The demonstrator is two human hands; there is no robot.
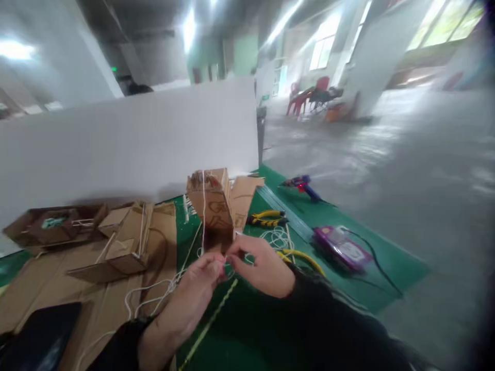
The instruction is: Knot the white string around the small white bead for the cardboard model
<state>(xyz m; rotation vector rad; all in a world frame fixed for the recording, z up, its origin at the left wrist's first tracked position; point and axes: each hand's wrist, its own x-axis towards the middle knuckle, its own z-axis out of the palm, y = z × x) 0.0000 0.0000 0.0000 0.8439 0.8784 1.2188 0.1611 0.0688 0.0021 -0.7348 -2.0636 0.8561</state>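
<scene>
The string (203, 208) runs down the near face of the box (217, 208), and a thin white bit of it shows between the fingertips just below the box's lower edge. The left hand (199, 278) is closed in a pinch on it, thumb against fingers; the right hand (263, 264), thumb and fingertips drawn together, pinches it at the same spot. The string is white and thin, nearly straight over the box, with a loose coil (276, 237) to the box's right. The box is brown cardboard, tall and narrow, ragged at its top edge, with dark marks on its face. Right of the box lie yellow-and-black pliers (267, 218); farther right are a glue gun (303, 186) and a purple case (342, 248). Cardboard pieces (124, 252) stand left of the box.
</scene>
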